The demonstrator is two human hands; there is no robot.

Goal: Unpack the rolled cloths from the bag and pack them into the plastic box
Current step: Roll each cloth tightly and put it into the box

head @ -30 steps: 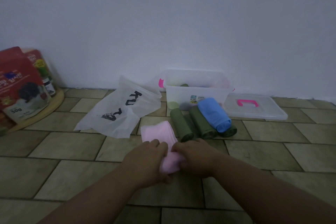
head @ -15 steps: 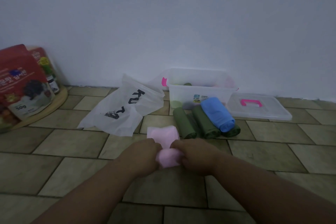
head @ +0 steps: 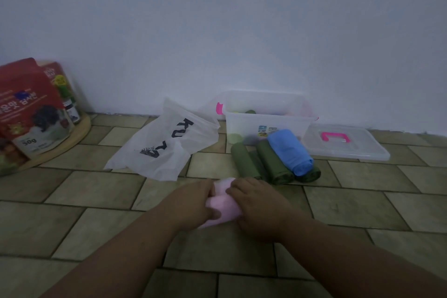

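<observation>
A pink cloth (head: 223,203) lies on the tiled floor, mostly rolled up, with my left hand (head: 193,201) and my right hand (head: 256,203) both closed on it from either side. Behind it lie several rolled green cloths (head: 271,164) with a rolled blue cloth (head: 290,151) resting on top. The clear plastic box (head: 266,123) stands open against the wall with a few cloths inside. The white plastic bag (head: 167,147) with black lettering lies flat to the left of the box.
The box's clear lid (head: 343,145) with a pink handle lies on the floor right of the box. A round wooden tray (head: 72,138) holding red snack packets (head: 29,106) stands at the far left by the white wall.
The flat part of the pink cloth has been rolled up toward the far end; both hands moved forward with the roll, which is now thicker.
</observation>
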